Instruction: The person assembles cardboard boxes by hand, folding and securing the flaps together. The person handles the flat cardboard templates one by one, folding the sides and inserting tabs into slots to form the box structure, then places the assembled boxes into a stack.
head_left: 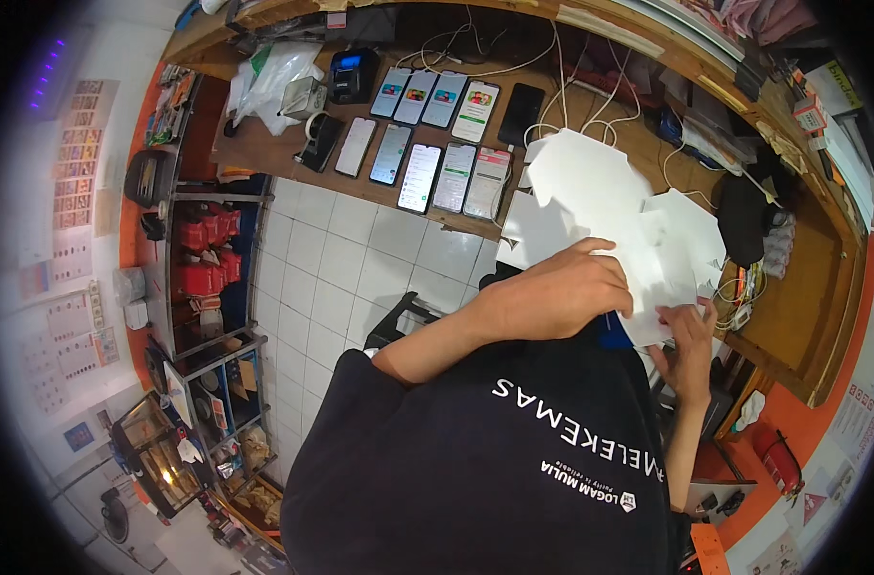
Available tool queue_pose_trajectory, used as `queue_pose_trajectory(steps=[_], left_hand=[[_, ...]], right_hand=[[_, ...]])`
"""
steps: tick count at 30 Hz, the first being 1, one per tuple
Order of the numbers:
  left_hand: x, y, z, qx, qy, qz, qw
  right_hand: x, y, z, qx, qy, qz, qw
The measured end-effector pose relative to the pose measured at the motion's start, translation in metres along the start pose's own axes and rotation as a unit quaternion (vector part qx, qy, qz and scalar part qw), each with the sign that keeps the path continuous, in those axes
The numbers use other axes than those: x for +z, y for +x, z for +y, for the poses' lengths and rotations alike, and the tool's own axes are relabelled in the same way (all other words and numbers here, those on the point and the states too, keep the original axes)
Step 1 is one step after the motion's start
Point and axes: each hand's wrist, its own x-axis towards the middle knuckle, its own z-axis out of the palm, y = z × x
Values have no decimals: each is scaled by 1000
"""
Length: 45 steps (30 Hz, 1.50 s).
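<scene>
A white sheet of card (600, 192) with cut, angled flaps, like an unfolded box, lies over the right part of the wooden table and reaches toward my body. My left hand (576, 292) rests over its near left side, fingers curled in against the card. At the near right edge, my right hand (684, 347) pinches the card between thumb and fingers. Part of the left fingertips' contact is hidden by the hand itself. Just left of the card, several phones stand in two rows, among them a lit phone (419, 178) and a dark phone (521, 115).
Behind the phones are a black device (353, 75), a tape dispenser (318, 140) and a plastic bag (276, 86). White cables (605, 120) run across the table's back. A black pouch (745, 222) sits right of the card. Metal shelving (163, 278) stands at the left.
</scene>
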Motion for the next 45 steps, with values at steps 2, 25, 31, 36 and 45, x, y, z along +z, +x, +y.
queue_pose_trajectory(steps=[2, 25, 31, 36, 45], left_hand=[[-4, -3, -1, -52, 40, -44, 997], [22, -89, -104, -255, -23, -172, 951], [108, -88, -178, -188, 69, -168, 965], [133, -75, -200, -80, 260, -232, 934], [156, -94, -249, -77, 157, -209, 962]], right_hand=[[19, -25, 42, -22, -108, 3, 994], [139, -117, 191, 293, -142, -159, 932], [136, -52, 152, 224, -4, -149, 963], [157, -40, 146, 278, -10, -177, 944], [175, -51, 129, 211, -101, -74, 969]])
